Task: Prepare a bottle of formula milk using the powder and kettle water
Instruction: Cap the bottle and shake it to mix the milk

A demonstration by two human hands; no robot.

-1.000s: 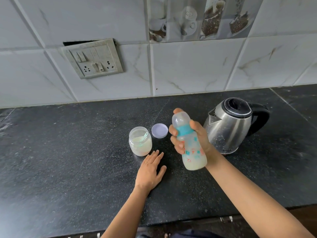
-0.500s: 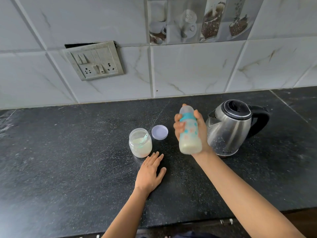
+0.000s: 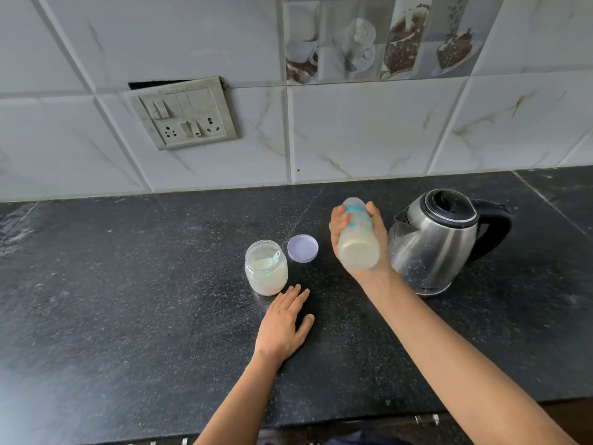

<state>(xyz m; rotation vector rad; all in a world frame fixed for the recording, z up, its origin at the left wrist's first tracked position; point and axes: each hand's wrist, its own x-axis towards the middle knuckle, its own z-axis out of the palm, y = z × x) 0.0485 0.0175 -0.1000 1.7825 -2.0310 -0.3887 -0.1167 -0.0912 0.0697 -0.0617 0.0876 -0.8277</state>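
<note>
From my station I see the right hand [image 3: 380,234] with its fingers [image 3: 335,224] curled round the bottle [image 3: 356,244] and the thumb on the opposite side. The bottle is in the air, tilted so that its base faces my camera and its teal collar [image 3: 351,211] points away; pale milk fills it. It is blurred, so I judge that it is being shaken to mix. The left hand [image 3: 282,329] lies flat on the tabletop [image 3: 128,284], fingers [image 3: 296,297] straight and a little spread, holding nothing. What can go wrong: if the collar is not screwed tight, the shaking may push milk out at the far side of the fingers; I cannot see whether it is tight. The fingers hold the bottle near the collar end, so if its wall is wet it may slide out and fall on the tabletop. The kettle [image 3: 433,242] stands just beside the right thumb, and a wide swing may strike it. The powder jar [image 3: 266,271] is open, just beyond the left fingertips, so a careless push or a splash may spoil the powder. Counted: one bottle, one kettle, one powder jar with one teal scoop [image 3: 273,260] inside, one lilac lid [image 3: 302,248] between the jar and the right fingers, two hands, one switch plate [image 3: 186,114] on the wall.
</note>
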